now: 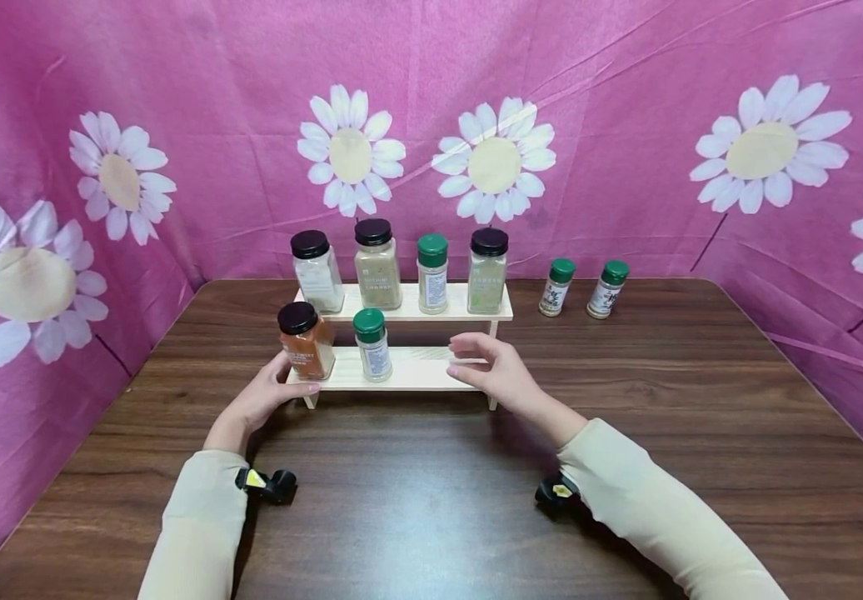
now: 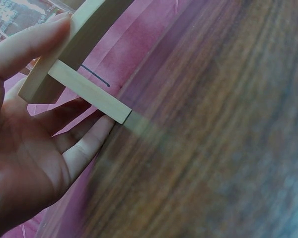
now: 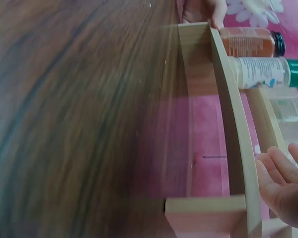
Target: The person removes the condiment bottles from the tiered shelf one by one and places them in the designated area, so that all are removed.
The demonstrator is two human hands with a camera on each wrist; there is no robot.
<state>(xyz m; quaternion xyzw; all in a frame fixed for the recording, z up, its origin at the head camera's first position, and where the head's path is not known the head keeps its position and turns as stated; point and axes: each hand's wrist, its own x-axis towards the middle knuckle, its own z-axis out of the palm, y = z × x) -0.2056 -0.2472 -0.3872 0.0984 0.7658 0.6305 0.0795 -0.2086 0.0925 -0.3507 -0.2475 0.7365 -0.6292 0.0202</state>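
Wood, pale and stiff: the small two-step rack (image 1: pixel 431 368) stands mid-surface, light itself but loaded with loose jars (image 1: pixel 377 263) that could topple if it tilts. The left hand (image 1: pixel 266 397) grips its lower left end, thumb over the board; the right hand (image 1: pixel 493 371) hovers loosely spread by the right end. Both ends offer firm holds. The dark wooden surface (image 1: pixel 431 500) looks smooth; pink flowered cloth (image 1: pixel 626 125) encloses it.

A dark wood-grain table (image 1: pixel 431 517) with rounded corners fills the lower field, its grain running left to right. A pink fabric backdrop (image 1: pixel 611 108) printed with large white daisies having cream centres encloses the table at the rear and along both sides, its surface creased in places. Illumination is even and soft, casting only faint shadows.
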